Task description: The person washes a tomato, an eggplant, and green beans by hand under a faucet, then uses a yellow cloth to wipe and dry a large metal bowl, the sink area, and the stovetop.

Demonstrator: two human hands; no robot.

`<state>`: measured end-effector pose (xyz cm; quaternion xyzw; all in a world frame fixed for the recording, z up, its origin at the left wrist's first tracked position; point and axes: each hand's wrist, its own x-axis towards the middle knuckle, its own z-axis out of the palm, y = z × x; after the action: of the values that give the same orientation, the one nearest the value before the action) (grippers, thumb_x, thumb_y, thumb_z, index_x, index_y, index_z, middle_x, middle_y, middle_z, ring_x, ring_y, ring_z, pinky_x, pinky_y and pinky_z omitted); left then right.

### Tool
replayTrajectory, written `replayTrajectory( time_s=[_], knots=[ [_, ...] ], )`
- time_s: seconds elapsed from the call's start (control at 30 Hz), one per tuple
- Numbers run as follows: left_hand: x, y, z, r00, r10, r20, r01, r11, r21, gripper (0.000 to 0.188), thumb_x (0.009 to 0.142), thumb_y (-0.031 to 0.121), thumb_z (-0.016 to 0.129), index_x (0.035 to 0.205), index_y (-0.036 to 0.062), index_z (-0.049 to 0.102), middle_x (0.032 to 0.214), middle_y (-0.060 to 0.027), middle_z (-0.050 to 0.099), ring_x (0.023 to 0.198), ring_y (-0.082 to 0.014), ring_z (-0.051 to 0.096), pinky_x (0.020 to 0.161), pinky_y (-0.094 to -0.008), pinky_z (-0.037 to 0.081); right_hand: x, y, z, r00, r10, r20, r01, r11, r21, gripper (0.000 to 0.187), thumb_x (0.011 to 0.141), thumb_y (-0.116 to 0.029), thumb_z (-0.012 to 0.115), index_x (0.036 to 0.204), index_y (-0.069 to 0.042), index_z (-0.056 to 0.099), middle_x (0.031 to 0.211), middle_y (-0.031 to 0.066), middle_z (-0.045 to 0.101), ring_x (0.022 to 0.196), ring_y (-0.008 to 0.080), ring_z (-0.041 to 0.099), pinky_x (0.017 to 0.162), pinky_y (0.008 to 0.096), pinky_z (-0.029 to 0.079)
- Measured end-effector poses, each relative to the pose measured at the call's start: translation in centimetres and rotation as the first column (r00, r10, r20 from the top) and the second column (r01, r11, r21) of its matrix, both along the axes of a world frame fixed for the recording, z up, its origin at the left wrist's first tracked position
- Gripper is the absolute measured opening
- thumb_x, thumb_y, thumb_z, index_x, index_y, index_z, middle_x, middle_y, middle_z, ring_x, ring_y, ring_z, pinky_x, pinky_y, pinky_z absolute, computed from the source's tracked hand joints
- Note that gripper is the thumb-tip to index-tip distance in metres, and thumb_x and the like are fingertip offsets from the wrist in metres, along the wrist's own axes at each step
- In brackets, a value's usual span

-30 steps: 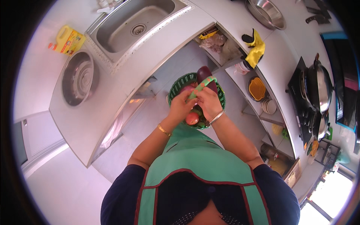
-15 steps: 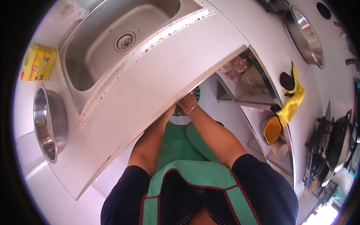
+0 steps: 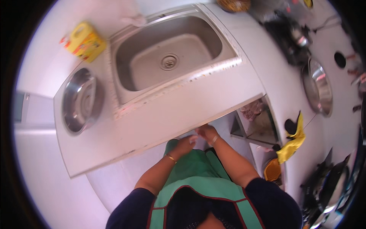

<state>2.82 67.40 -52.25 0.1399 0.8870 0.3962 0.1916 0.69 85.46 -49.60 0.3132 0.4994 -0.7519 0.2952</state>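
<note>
The surface (image 3: 160, 128), pale and long, stretches right in front of the person, with a steel sink (image 3: 152, 72) set into it, a steel basin (image 3: 82, 101) toward its left end and a yellow jug (image 3: 87, 42) behind that. From where I stand, both hands are low by its front edge, in front of the green apron (image 3: 196, 170): the left hand (image 3: 185, 146) curled, the right hand (image 3: 207, 133) just beside it, right up at the edge. They're blurred, so I can't tell whether either pinches anything or touches the edge. I'd judge the step in hand to be some close two-handed work down there; any lift onto the surface would call for bringing the knuckles clear of that edge first.
</note>
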Motion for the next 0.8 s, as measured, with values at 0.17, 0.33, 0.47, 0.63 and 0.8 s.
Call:
replayTrajectory(
  time_s=[0.17, 0.33, 0.47, 0.63, 0.8],
  knots=[
    [0.9, -2.3, 23.1, 0.939, -0.096, 0.330, -0.079, 0.875, 0.478, 0.027, 0.088, 0.021, 0.058, 0.109, 0.0046, 0.061, 0.105, -0.0050, 0.062, 0.097, -0.0159, 0.058, 0.087, -0.0331, 0.046, 6.3, 0.8, 20.9, 0.980, 0.175, -0.094, -0.186, 0.973, -0.137, 0.026, 0.086, -0.013, 0.056, 0.109, 0.000, 0.056, 0.103, 0.0102, 0.062, 0.097, 0.0216, 0.060, 0.085, 0.0318, 0.048],
    [-5.7, -15.1, 29.1, 0.642, 0.253, 0.724, -0.734, -0.070, 0.676, 0.042, 0.089, 0.026, 0.055, 0.124, 0.0051, 0.044, 0.111, -0.0105, 0.058, 0.105, -0.0225, 0.055, 0.091, -0.0350, 0.043, 1.6, -2.0, 35.1, 0.892, 0.276, -0.359, -0.308, 0.951, -0.035, 0.029, 0.090, -0.012, 0.049, 0.113, 0.004, 0.053, 0.108, 0.0144, 0.060, 0.101, 0.0236, 0.059, 0.090, 0.0332, 0.048],
    [-10.2, -24.4, 29.4, 0.262, 0.255, 0.931, -0.817, -0.455, 0.355, 0.050, 0.090, 0.029, 0.052, 0.131, 0.0063, 0.034, 0.116, -0.0169, 0.053, 0.106, -0.0309, 0.055, 0.094, -0.0402, 0.041, -3.3, -6.6, 40.2, 0.803, 0.267, -0.532, -0.307, 0.952, 0.014, 0.029, 0.089, -0.010, 0.047, 0.114, 0.005, 0.052, 0.109, 0.0148, 0.060, 0.102, 0.0234, 0.059, 0.091, 0.0313, 0.047],
    [-11.8, -27.2, 28.2, 0.253, 0.332, 0.909, -0.789, -0.472, 0.392, 0.038, 0.089, 0.023, 0.051, 0.119, 0.0027, 0.040, 0.110, -0.0172, 0.054, 0.100, -0.0347, 0.056, 0.087, -0.0449, 0.046, -3.6, -10.3, 41.4, 0.822, 0.265, -0.504, -0.285, 0.958, 0.039, 0.029, 0.089, -0.010, 0.046, 0.114, 0.004, 0.053, 0.108, 0.0138, 0.060, 0.102, 0.0218, 0.060, 0.090, 0.0308, 0.047],
    [-12.3, -31.1, 24.5, 0.226, 0.418, 0.880, -0.864, -0.331, 0.380, 0.020, 0.085, 0.006, 0.046, 0.105, 0.0027, 0.049, 0.102, -0.0149, 0.058, 0.091, -0.0319, 0.059, 0.079, -0.0411, 0.054, -3.6, -9.6, 41.0, 0.807, 0.315, -0.500, -0.270, 0.949, 0.162, 0.030, 0.089, -0.010, 0.046, 0.115, 0.004, 0.052, 0.107, 0.0133, 0.060, 0.101, 0.0204, 0.060, 0.089, 0.0294, 0.047]
  ],
)
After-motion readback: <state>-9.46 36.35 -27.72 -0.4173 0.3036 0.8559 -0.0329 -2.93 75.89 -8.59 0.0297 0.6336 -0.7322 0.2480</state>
